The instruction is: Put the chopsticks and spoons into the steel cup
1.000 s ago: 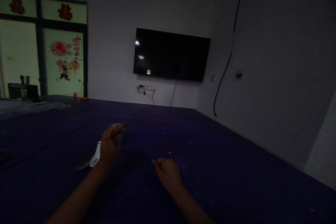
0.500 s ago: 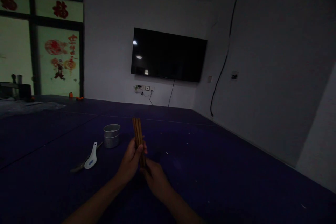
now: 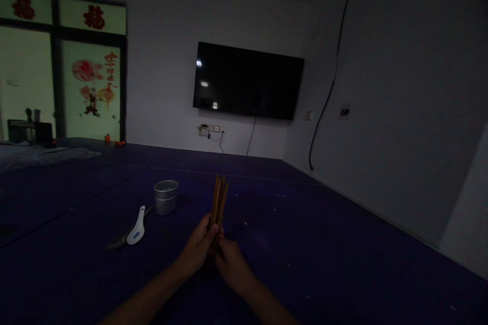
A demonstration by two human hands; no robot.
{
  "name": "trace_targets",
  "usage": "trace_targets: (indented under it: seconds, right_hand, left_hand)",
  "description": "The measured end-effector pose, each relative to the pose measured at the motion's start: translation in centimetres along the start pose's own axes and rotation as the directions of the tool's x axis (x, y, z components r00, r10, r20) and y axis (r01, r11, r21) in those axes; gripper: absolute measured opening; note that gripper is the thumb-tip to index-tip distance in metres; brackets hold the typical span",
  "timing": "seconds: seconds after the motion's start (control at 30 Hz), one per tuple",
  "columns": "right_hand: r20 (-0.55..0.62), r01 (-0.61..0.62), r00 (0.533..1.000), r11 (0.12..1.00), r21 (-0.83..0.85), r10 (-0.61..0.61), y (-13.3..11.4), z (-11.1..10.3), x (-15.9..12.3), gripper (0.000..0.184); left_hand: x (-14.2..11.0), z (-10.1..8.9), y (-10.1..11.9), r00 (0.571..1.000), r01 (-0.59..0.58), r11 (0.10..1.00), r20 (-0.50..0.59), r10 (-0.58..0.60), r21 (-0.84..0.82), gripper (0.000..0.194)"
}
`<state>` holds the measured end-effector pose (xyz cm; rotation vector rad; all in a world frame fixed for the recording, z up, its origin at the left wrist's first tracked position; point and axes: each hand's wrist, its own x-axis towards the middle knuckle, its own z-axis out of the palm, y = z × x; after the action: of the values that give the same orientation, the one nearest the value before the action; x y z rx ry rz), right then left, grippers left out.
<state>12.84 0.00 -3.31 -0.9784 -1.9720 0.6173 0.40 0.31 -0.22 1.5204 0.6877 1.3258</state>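
A bundle of several brown wooden chopsticks [image 3: 218,198] stands nearly upright between my hands, its tops slightly fanned. My left hand [image 3: 203,241] is closed around the middle of the bundle, thumb across the front. Lower down, my right hand [image 3: 230,260] grips the bottom end, whose tips are hidden by the fingers. To the left, a grey metal cup [image 3: 166,199] stands upright on the purple surface. Beside it lie a white soup spoon [image 3: 136,232] with a blue mark and a darker metal spoon [image 3: 118,242], partly covered by the white one.
The purple surface [image 3: 335,254] has small white scraps on it. Clear plastic sheeting [image 3: 53,156] and a dark box [image 3: 41,133] lie at the far left, near small orange items [image 3: 108,138]. A television [image 3: 249,81] hangs on the wall; a black cable [image 3: 324,106] runs down the right wall.
The chopsticks have swung from leaning left to nearly upright, and their tops have spread apart a little. Both hands have shifted slightly right. The view has turned a little to the left.
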Motion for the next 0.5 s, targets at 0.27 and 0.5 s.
trace_targets:
  seconds: [0.27,0.5]
  right_hand:
    - [0.041,-0.059,0.998,0.997,0.043,0.057,0.4,0.0,0.1,0.018]
    - [0.078,-0.140,0.987,0.990,0.009,0.139,-0.3,0.2,-0.1,0.026]
  left_hand:
    - [0.1,0.1,0.1,0.999,0.032,0.999,-0.016,-0.033,-0.043,0.041]
    - [1.1,-0.6,-1.3,0.960,0.205,0.931,-0.121,-0.251,-0.301,0.037]
